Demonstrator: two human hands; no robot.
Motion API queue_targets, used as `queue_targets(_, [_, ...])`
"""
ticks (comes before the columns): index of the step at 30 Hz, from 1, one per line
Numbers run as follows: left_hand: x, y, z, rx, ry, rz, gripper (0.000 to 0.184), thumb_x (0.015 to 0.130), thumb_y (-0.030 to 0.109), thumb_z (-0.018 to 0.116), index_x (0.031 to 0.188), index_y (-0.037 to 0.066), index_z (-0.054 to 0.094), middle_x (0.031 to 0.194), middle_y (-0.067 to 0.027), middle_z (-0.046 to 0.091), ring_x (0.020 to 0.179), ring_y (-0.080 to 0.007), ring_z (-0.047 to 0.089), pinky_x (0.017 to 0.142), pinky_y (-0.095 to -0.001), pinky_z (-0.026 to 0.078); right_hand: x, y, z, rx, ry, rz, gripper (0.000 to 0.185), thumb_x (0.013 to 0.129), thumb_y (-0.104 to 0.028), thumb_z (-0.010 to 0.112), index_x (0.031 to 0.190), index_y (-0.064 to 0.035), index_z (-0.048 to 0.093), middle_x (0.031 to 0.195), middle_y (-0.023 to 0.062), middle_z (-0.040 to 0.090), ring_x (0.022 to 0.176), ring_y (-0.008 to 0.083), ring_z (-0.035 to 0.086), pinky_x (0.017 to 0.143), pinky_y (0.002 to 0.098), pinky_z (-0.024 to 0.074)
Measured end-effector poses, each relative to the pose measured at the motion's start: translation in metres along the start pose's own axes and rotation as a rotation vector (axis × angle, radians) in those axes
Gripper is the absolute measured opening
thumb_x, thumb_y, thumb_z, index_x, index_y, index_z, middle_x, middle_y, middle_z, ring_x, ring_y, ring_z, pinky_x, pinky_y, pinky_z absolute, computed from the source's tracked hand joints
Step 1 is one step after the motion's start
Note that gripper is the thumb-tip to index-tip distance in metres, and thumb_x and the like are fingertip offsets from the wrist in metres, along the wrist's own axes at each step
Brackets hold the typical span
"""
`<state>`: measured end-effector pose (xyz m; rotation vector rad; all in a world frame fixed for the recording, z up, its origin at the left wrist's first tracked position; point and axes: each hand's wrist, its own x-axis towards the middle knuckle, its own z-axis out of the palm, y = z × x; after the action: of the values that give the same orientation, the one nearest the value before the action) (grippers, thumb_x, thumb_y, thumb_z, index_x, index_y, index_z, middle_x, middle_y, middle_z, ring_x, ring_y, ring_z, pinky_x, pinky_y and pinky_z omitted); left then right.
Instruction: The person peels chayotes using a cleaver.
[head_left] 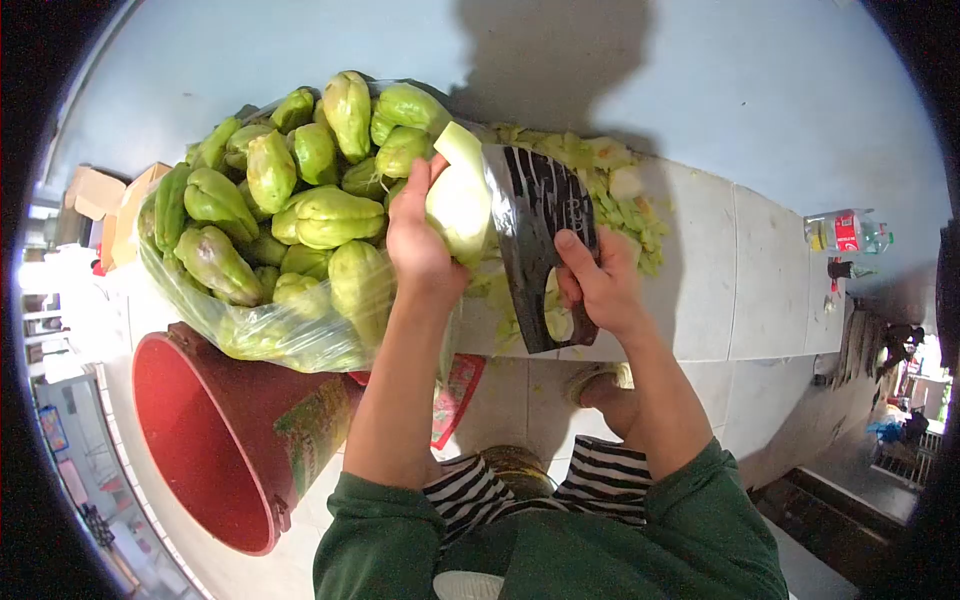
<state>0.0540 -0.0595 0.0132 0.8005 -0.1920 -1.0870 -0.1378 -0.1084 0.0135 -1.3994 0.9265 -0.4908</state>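
My left hand (425,240) is wrapped round a pale, peeled chayote (462,212), with a strip of peel or flesh (457,145) standing at its top. In my right hand (600,280) is the handle of a wide, dark cleaver (530,215), its shiny edge against the right side of the chayote. Left of my left hand, a clear plastic bag (300,335) holds several green chayotes (330,218). Green peelings (635,215) lie behind and to the right of the cleaver, and some show below it.
A red bucket (205,440) lies tipped at the lower left. Cardboard boxes (130,215) stand at the far left. On the right of the tiled ledge (770,270) are a plastic bottle (848,232) with a red label and a small dark bottle (850,270).
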Motion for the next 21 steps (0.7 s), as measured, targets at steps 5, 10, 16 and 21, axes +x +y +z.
queue_targets(5, [-0.002, -0.004, 0.007, -0.005, 0.094, 0.014, 0.044, 0.098, 0.032, 0.034, 0.127, 0.002, 0.050, 0.108, -0.0071, 0.063, 0.092, -0.0204, 0.061, 0.081, -0.0331, 0.049, -0.001, -0.006, 0.006, 0.009, 0.023, 0.025, 0.041, 0.091, -0.044, 0.056, 0.075, -0.0064, 0.053, 0.052, -0.0018, 0.049, 0.046, 0.0082, 0.048, 0.045, 0.0254, 0.0387])
queue_targets(10, [-0.001, -0.004, 0.000, 0.060, 0.051, 0.020, 0.043, 0.096, 0.031, 0.038, 0.126, 0.003, 0.051, 0.106, -0.0078, 0.064, 0.090, -0.0216, 0.062, 0.080, -0.0347, 0.049, -0.002, -0.004, 0.011, 0.077, 0.065, -0.020, 0.041, 0.092, -0.042, 0.057, 0.072, -0.0063, 0.053, 0.051, -0.0015, 0.049, 0.045, 0.0086, 0.048, 0.043, 0.0267, 0.0387])
queue_targets(16, [-0.002, 0.000, 0.018, -0.035, 0.170, 0.049, 0.035, 0.096, 0.025, 0.041, 0.109, -0.003, 0.057, 0.097, -0.0128, 0.063, 0.080, -0.0217, 0.063, 0.072, -0.0343, 0.051, -0.001, -0.010, 0.004, -0.084, 0.056, -0.056, 0.042, 0.091, -0.042, 0.058, 0.071, -0.0061, 0.052, 0.050, -0.0014, 0.048, 0.044, 0.0088, 0.047, 0.042, 0.0263, 0.0380])
queue_targets(21, [-0.006, 0.020, 0.014, -0.026, 0.059, -0.015, 0.038, 0.098, 0.027, 0.030, 0.113, -0.001, 0.050, 0.093, -0.0161, 0.062, 0.080, -0.0278, 0.063, 0.072, -0.0387, 0.052, -0.006, -0.004, -0.002, -0.063, 0.067, -0.046, 0.039, 0.092, -0.039, 0.058, 0.071, -0.0057, 0.053, 0.051, -0.0018, 0.048, 0.045, 0.0080, 0.046, 0.042, 0.0261, 0.0364])
